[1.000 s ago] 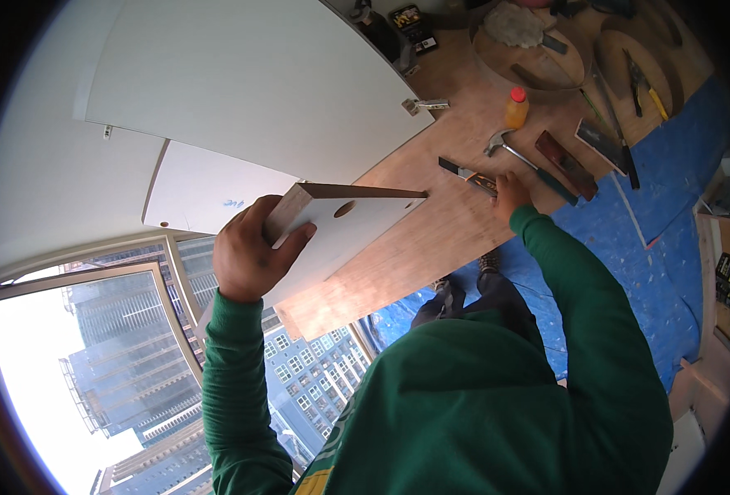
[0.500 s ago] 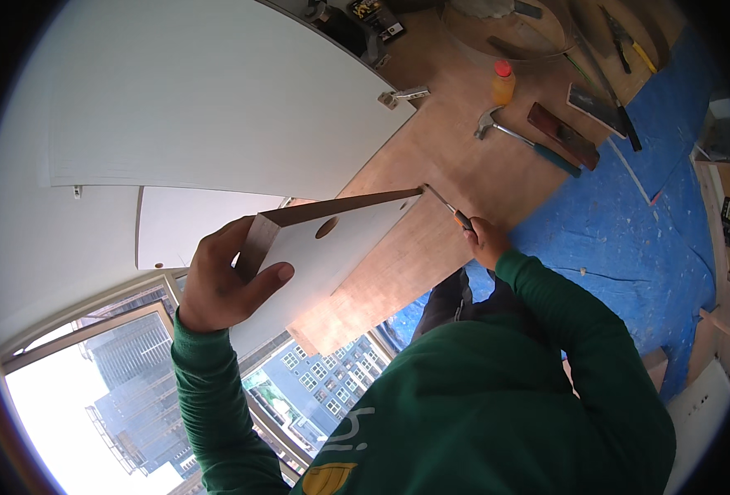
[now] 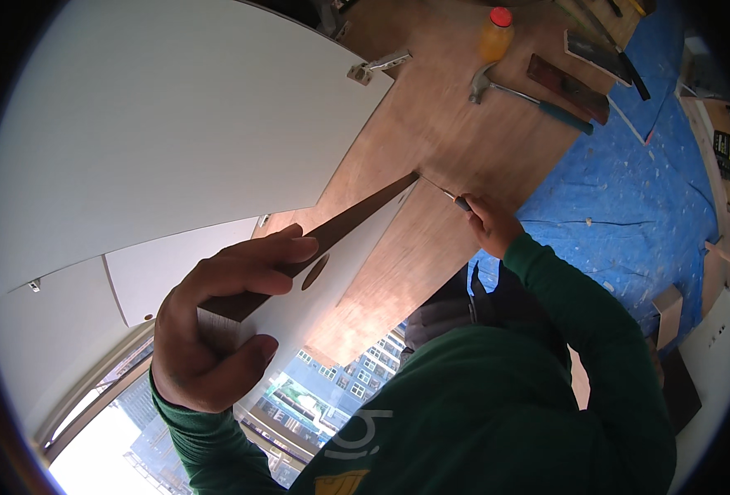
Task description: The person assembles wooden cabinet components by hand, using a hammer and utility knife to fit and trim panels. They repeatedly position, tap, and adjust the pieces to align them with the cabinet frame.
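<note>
A white panel (image 3: 356, 247) with a brown edge and a round hole stands tilted over a plywood surface (image 3: 431, 247). My left hand (image 3: 204, 322) is closed around its near end, fingers over the edge and thumb against the white face. In my right hand (image 3: 493, 227) is a thin-shafted screwdriver (image 3: 462, 203) with a dark and orange handle. Its shaft points at the far end of the panel edge, where the tip is too small to make out clearly.
A large white door panel (image 3: 191, 124) with a metal hinge (image 3: 373, 68) fills the left. On the plywood's far right lie a claw hammer (image 3: 530, 99), a dark wooden block (image 3: 567, 88) and an orange bottle (image 3: 497, 40) with a red cap. Blue sheeting (image 3: 612, 194) covers the floor at right.
My left hand has come lower and nearer, its fingers now bent over the top edge. The panel tilts more steeply; the screwdriver stays at its far end. The view has shifted.
</note>
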`<state>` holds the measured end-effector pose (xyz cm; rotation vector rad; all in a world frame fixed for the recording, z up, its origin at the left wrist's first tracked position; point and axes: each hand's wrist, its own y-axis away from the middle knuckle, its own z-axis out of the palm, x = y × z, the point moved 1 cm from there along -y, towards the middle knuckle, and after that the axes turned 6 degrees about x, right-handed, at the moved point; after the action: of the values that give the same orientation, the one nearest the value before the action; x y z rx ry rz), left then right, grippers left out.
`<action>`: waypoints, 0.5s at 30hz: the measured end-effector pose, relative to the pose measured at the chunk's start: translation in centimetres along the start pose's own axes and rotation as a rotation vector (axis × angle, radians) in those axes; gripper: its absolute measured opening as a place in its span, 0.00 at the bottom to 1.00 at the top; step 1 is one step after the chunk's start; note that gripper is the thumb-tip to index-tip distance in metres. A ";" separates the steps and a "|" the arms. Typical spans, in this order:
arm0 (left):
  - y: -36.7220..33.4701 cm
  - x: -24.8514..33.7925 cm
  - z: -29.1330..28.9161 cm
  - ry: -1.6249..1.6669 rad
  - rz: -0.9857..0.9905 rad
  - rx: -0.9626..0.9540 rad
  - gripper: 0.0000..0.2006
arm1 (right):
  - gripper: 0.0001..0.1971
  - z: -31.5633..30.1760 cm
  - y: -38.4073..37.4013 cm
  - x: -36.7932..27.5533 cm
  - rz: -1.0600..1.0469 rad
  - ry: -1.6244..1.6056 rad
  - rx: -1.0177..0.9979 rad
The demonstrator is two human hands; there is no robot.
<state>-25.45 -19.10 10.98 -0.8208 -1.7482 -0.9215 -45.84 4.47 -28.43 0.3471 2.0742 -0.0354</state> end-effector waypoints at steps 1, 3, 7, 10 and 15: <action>0.0 0.0 0.1 0.010 -0.008 0.011 0.31 | 0.16 0.2 -0.2 0.2 -0.002 -0.011 0.018; 0.0 -0.1 0.3 0.023 -0.017 0.020 0.30 | 0.16 0.4 -0.5 0.3 -0.054 0.017 0.033; -0.1 -0.2 0.5 0.042 -0.010 0.025 0.30 | 0.16 0.5 -1.1 0.2 -0.068 0.051 0.012; -0.2 -0.2 0.4 0.039 -0.002 0.021 0.29 | 0.15 0.5 -1.5 -0.3 -0.088 0.054 0.044; -0.2 -0.2 0.7 0.056 -0.010 0.033 0.29 | 0.18 0.4 -1.9 -0.5 -0.003 0.045 -0.093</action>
<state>-25.83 -18.62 10.53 -0.7585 -1.7158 -0.9115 -45.75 2.49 -28.46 0.2903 2.1124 0.0681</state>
